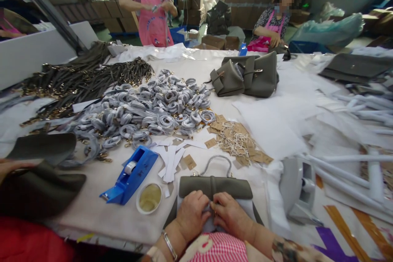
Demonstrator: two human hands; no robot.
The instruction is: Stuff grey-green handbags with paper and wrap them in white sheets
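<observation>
An olive-green handbag [196,187] with a rolled grey-wrapped handle [216,158] lies in front of me at the table's near edge. My left hand [194,211] and my right hand [231,213] meet at its middle, below the flap. The fingers of both are curled and pinch at the bag's centre strap and a small gold clasp, largely covered by the fingertips. Pale wrapping shows on the bag's front under my hands. Just left stand a round dish of yellowish stuff [149,198] and a blue tape dispenser [132,176].
Wrapped grey straps [147,108] and dark straps [92,73] are heaped at left. Brown tags [236,141] lie ahead, finished bags [248,74] farther back. A grey tape dispenser [297,190] stands at right. A co-worker's hand [12,166] holds a bag at left; two people stand across the table.
</observation>
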